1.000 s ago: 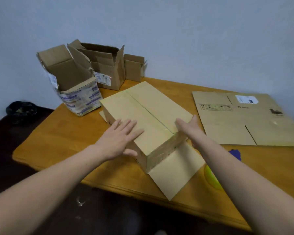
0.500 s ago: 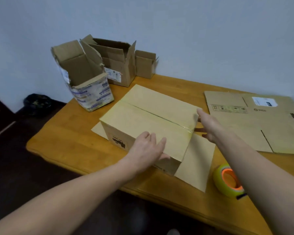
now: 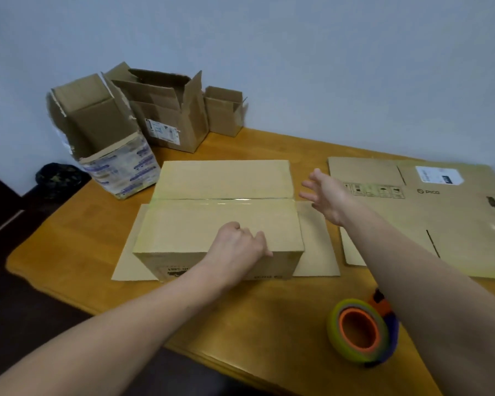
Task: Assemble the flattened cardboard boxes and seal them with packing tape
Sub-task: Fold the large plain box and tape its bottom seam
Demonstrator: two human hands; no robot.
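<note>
Left grip (image 3: 240,244): curled on box (image 3: 212,221) near edge, 6 o'clock.
Right grip (image 3: 325,197): spread, off box at 3 o'clock.
Risk: one-sided hold, box may skew.

A single head-worn camera looks forward and down, close over the table (image 3: 269,315).

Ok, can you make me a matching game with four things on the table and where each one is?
Things
1. taped brown cardboard box
2. yellow-green tape roll with orange core
3. flattened brown cardboard sheet with white label
4. torn cardboard box with blue print

Places
A. lying flat on the right of the wooden table
B. back left, top open
C. middle, left hand holding its near edge
D. near the front edge

Pairs: 1-C, 2-D, 3-A, 4-B
</note>
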